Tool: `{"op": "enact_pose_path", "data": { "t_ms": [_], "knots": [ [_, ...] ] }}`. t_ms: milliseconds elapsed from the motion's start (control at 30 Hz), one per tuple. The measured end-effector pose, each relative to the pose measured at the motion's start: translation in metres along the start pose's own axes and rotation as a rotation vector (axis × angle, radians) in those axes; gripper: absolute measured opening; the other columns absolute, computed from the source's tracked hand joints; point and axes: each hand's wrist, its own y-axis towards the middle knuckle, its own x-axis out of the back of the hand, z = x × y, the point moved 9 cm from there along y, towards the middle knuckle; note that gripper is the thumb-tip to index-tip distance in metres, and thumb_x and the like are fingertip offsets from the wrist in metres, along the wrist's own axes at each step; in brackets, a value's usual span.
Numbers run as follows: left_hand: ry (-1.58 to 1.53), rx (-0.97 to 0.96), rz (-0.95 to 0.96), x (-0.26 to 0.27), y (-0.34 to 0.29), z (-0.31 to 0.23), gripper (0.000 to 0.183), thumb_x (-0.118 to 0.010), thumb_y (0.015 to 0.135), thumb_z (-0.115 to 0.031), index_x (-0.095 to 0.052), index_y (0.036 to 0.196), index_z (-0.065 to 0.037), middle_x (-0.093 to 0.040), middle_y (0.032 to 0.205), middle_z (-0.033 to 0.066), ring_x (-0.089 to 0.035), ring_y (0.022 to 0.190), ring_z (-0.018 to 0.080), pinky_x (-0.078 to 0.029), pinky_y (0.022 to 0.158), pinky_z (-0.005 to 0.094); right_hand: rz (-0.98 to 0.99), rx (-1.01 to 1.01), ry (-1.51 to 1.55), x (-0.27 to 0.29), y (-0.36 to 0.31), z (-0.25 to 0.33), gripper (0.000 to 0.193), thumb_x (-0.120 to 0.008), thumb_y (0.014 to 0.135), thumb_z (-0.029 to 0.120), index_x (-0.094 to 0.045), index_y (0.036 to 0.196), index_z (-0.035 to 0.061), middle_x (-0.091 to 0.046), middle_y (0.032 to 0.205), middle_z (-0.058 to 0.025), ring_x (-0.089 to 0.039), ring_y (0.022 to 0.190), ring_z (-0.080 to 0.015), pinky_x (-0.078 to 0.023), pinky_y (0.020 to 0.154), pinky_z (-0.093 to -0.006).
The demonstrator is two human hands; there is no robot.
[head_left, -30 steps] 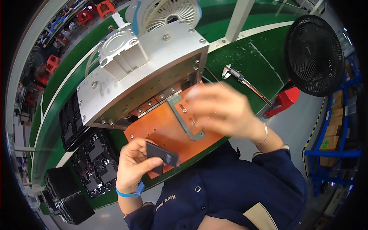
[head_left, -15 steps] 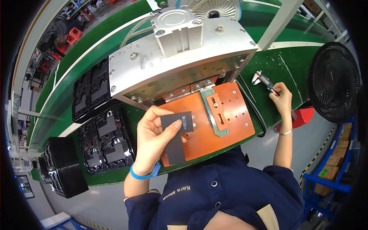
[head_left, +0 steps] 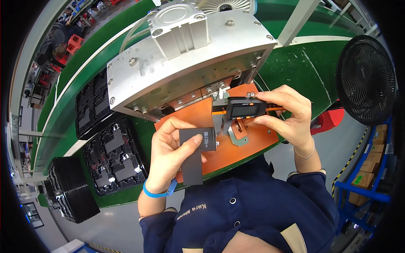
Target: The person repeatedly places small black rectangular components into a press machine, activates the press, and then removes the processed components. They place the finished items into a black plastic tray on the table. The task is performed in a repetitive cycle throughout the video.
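My left hand [head_left: 166,147] pinches a flat, dark L-shaped battery [head_left: 192,166] between thumb and fingers, with the thumb on its upper face. Small tabs stick out at the battery's right edge, now partly behind the caliper. In my right hand [head_left: 293,116] is a digital caliper [head_left: 245,110] with a black body and a small display, gripped between thumb and fingers. The caliper's jaws are beside the battery's right edge; whether they touch it I cannot tell. Beneath both lies an orange plate [head_left: 259,134] bearing a metal bracket [head_left: 238,141], partly covered by the caliper.
A metal press [head_left: 190,63] with a block-shaped cylinder [head_left: 179,36] stands behind the plate. Left of it are black trays [head_left: 95,158] with flat grey pieces, and a tray stack [head_left: 74,194]. At right are a black fan [head_left: 365,80] and a red stool [head_left: 327,121].
My right hand has brought the caliper from the green table at right, leftward to the battery's edge. My left hand still holds the battery, nearly unmoved. The view has shifted slightly.
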Motion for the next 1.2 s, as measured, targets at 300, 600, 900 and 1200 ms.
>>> {"op": "enact_pose_path", "data": {
  "t_ms": [300,600,900,1200],
  "knots": [
    [-0.032,0.014,-0.003,0.0021,0.0007,0.0017,0.015,-0.063,0.089,0.0,-0.052,0.098,-0.001,-0.069,0.089,0.0145,-0.07,0.068,0.0174,-0.058,0.054,0.0259,-0.015,0.084,-0.022,-0.0035,0.0007,0.0037,0.043,-0.086,0.062,0.014,-0.073,0.102,0.0039,-0.068,0.082,-0.0067,-0.064,0.068,-0.0152,-0.05,0.058,-0.0249],
    [-0.038,-0.001,-0.002,0.002,0.0017,-0.0005,0.013,-0.062,0.089,0.0,-0.052,0.097,-0.001,-0.069,0.089,0.0165,-0.071,0.075,0.0209,-0.061,0.056,0.0281,-0.066,0.116,-0.044,-0.0058,-0.0022,0.0032,0.044,-0.087,0.061,0.016,-0.074,0.102,0.0059,-0.068,0.082,-0.006,-0.063,0.067,-0.0149,-0.049,0.056,-0.0245],
    [-0.034,0.005,0.0,0.0024,0.0012,-0.0002,0.013,-0.063,0.089,-0.001,-0.052,0.097,-0.001,-0.069,0.089,0.0171,-0.072,0.074,0.0207,-0.06,0.056,0.0275,-0.082,0.168,-0.046,-0.0051,-0.0035,0.0074,0.044,-0.087,0.06,0.015,-0.074,0.102,0.0063,-0.067,0.081,-0.0055,-0.063,0.066,-0.0151,-0.049,0.054,-0.0248],
    [-0.05,-0.003,-0.008,0.0029,0.0016,-0.0004,0.015,-0.064,0.089,-0.002,-0.053,0.097,-0.001,-0.069,0.089,0.0167,-0.071,0.072,0.0197,-0.06,0.055,0.0275,-0.069,0.162,-0.044,-0.0039,-0.0055,0.0099,0.045,-0.088,0.059,0.015,-0.073,0.101,0.0055,-0.068,0.081,-0.006,-0.064,0.068,-0.015,-0.05,0.055,-0.024]
  ]
}}
